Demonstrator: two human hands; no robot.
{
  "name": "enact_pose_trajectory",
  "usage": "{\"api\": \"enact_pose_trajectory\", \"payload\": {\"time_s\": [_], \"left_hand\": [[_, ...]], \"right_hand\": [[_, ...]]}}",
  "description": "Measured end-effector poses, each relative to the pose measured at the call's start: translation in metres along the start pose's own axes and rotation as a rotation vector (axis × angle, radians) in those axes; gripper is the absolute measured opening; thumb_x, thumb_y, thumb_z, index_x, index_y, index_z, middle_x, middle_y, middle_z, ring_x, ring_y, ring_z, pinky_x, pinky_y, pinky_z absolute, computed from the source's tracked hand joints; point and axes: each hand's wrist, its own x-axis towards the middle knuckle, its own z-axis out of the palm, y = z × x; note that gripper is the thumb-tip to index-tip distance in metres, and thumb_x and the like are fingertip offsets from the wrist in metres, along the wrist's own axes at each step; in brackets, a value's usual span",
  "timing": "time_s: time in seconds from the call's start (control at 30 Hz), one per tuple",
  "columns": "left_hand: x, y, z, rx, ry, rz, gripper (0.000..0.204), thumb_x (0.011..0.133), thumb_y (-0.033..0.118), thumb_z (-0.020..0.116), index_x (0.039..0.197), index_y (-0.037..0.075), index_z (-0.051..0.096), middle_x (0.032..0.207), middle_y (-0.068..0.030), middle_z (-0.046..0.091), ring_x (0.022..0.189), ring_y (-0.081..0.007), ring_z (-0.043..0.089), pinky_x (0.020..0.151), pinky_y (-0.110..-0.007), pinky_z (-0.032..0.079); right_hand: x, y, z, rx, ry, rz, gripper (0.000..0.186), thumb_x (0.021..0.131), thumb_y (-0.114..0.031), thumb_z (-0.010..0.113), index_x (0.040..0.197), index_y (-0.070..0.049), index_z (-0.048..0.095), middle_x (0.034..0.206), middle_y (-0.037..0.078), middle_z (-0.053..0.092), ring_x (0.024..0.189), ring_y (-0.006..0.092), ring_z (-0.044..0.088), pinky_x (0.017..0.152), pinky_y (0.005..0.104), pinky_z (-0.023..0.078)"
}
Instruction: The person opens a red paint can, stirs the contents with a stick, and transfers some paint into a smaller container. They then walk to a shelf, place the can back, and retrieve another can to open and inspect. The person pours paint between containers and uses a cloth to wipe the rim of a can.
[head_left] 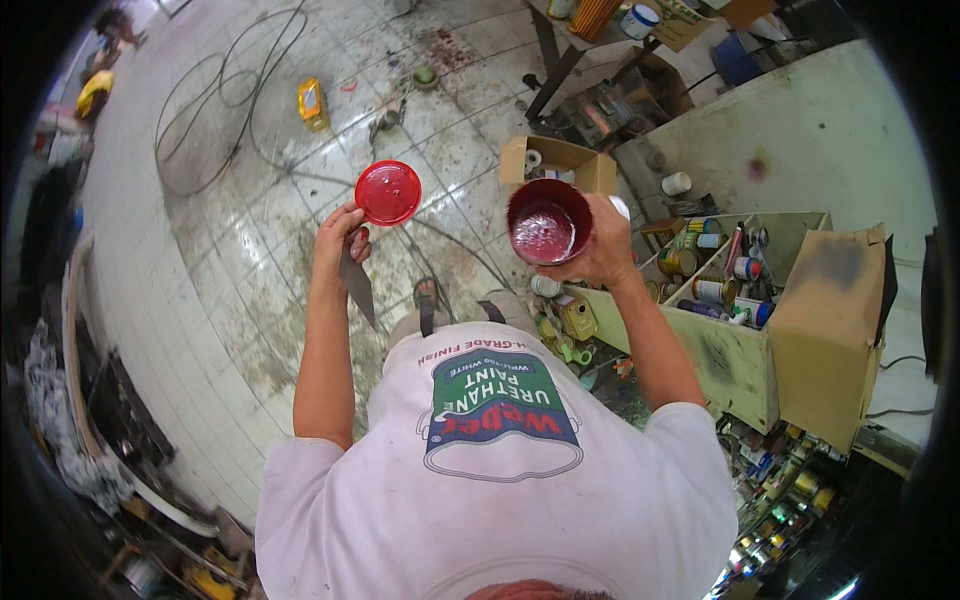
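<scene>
My left hand (pixel 340 243) is closed with the rim of a round red lid (pixel 388 193) between its fingertips. The same hand keeps hold of a putty knife (pixel 356 284), its grey triangular blade pointing down toward my body. My right hand (pixel 604 240) wraps round the side of a paint can (pixel 549 222). The can is uncovered and tilted toward me, and dark red paint coats its inner wall and shines at the bottom. Lid and can are apart, held up at about the same height in front of my chest.
Below the can stands an open cardboard box (pixel 514 160) with rolls in it. A pale wooden bin (pixel 720 350) with several cans is on the right, beside a tall cardboard piece (pixel 825 330). A yellow can (pixel 312 104) and a looped cable (pixel 238 92) lie on the stained tile floor.
</scene>
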Motion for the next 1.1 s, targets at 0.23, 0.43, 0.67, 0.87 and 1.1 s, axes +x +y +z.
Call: {"api": "enact_pose_trajectory", "payload": {"time_s": [0.23,0.43,0.67,0.87,1.1], "left_hand": [[0.172,0.040,0.052,-0.065,-0.133,-0.134,0.020,0.101,0.017,0.065,0.119,0.007,0.065,0.082,0.0005,0.065,0.045,-0.0090,0.044,0.040,-0.026,0.033],[0.327,0.017,0.073,0.051,0.033,-0.247,0.013,0.097,0.024,0.069,0.104,0.012,0.067,0.089,0.0003,0.070,0.050,-0.0079,0.043,0.042,-0.026,0.030],[0.470,0.034,0.148,0.121,0.017,-0.338,0.020,0.095,0.025,0.070,0.081,0.019,0.056,0.071,0.0038,0.057,0.045,-0.0088,0.036,0.042,-0.028,0.028],[0.625,0.065,0.282,0.227,-0.131,-0.309,0.009,0.096,0.020,0.070,0.091,0.015,0.064,0.075,0.0005,0.061,0.049,-0.0119,0.047,0.043,-0.030,0.033],[0.783,0.067,0.433,0.241,-0.231,-0.254,0.014,0.096,0.011,0.069,0.106,0.001,0.070,0.090,-0.0085,0.073,0.072,-0.0194,0.066,0.062,-0.032,0.053]], "right_hand": [[-0.048,0.093,0.050,0.453,0.696,0.752,0.095,0.069,-0.054,0.095,0.136,0.002,0.059,0.124,0.010,0.071,0.109,0.0217,0.068,0.096,0.0413,0.054],[-0.010,0.197,0.047,0.275,0.661,0.883,0.083,0.072,-0.054,0.093,0.127,0.002,0.065,0.117,0.013,0.073,0.103,0.0262,0.070,0.090,0.0416,0.056],[0.118,0.290,0.031,0.286,0.642,0.857,0.090,0.068,-0.058,0.094,0.129,0.001,0.065,0.117,0.014,0.074,0.106,0.0261,0.071,0.092,0.0413,0.057],[0.207,0.324,0.028,0.327,0.639,0.804,0.094,0.064,-0.050,0.100,0.134,0.000,0.063,0.123,0.013,0.072,0.111,0.0258,0.070,0.096,0.0405,0.056],[0.206,0.334,0.080,0.120,0.707,1.123,0.097,0.059,-0.046,0.102,0.133,0.003,0.063,0.125,0.014,0.072,0.114,0.0238,0.070,0.099,0.0392,0.056]]}}
